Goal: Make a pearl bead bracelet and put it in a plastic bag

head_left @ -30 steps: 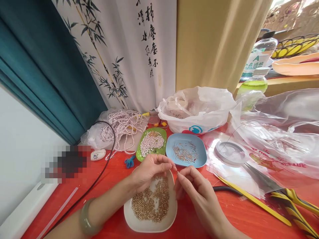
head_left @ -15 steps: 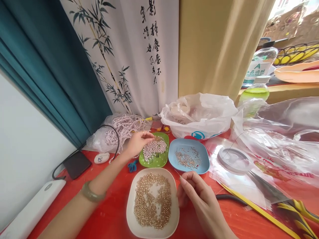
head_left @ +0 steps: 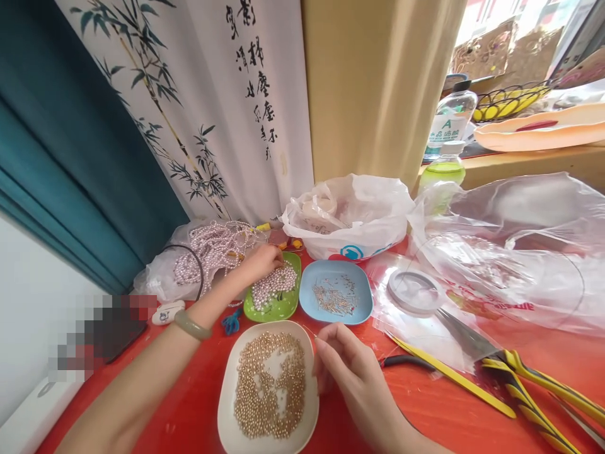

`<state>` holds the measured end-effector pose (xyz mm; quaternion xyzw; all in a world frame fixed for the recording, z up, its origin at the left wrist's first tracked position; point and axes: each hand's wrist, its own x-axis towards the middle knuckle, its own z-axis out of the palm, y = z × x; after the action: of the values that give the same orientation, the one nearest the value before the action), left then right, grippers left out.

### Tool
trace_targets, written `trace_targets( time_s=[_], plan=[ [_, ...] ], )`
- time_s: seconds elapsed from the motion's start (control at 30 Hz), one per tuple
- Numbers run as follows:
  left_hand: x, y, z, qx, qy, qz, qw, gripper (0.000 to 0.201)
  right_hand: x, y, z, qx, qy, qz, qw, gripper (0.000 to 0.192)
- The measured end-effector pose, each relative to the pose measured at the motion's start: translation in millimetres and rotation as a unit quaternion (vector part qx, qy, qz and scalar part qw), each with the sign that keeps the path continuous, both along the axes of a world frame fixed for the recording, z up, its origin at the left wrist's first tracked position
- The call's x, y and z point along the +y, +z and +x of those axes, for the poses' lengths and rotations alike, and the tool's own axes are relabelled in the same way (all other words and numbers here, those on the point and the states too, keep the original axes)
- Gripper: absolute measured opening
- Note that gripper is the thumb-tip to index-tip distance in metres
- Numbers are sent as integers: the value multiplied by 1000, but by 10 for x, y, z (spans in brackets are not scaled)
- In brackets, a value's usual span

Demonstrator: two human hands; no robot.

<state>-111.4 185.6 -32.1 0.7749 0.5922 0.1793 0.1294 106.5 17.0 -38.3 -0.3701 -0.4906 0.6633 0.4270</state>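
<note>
My left hand (head_left: 265, 261) reaches over the far end of the green tray (head_left: 271, 316), fingers bent together and pointing down. Its fingertips are mostly hidden, so what they hold cannot be made out. Small lilac pearl beads (head_left: 275, 287) fill much of that tray. Near the right rim of the cream tray (head_left: 225, 394), my right hand (head_left: 347, 362) is closed, thumb and forefinger pinching a thin beading thread (head_left: 309, 330). The thread's short end points up and left. Gold beads (head_left: 269, 403) lie spread in the cream tray below.
A blue tray (head_left: 309, 274) holds small metal pins. Behind stand a white plastic bag (head_left: 368, 239) and strings of lilac beads (head_left: 212, 249). At right lie a round clear spool (head_left: 409, 309), yellow tweezers (head_left: 454, 378) and yellow-black pliers (head_left: 515, 381). A phone (head_left: 125, 334) lies at left.
The view has swung to the right. My left fingers have dipped lower at the green tray's far end. My right hand keeps its pinch beside the cream tray.
</note>
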Motion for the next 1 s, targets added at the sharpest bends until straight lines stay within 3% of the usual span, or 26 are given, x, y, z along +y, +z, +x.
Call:
trace_targets(
  time_s=[0.2, 0.4, 0.57, 0.73, 0.8, 1.0],
  plan=[
    [-60, 54, -3, -39, 39, 27, 998, 12, 15, -11, -2, 0, 11, 3, 1000, 21],
    [-55, 101, -18, -139, 79, 48, 986, 10, 10, 32, 1, -7, 2, 8, 1000, 21],
    [-108, 188, 43, -253, 73, 4, 965, 7, 10, 34, 7, -13, 5, 6, 1000, 21],
    [-556, 333, 284, -348, 36, -80, 933, 14, 26, 56, 27, 1, -16, 7, 1000, 20],
    [-790, 371, 408, -438, 37, -139, 888, 13, 46, 76, 35, 5, -37, 14, 999, 20],
    [-1225, 411, 657, -470, 66, -250, 844, 13, 160, 134, 79, -32, -51, 44, 997, 20]
  ],
)
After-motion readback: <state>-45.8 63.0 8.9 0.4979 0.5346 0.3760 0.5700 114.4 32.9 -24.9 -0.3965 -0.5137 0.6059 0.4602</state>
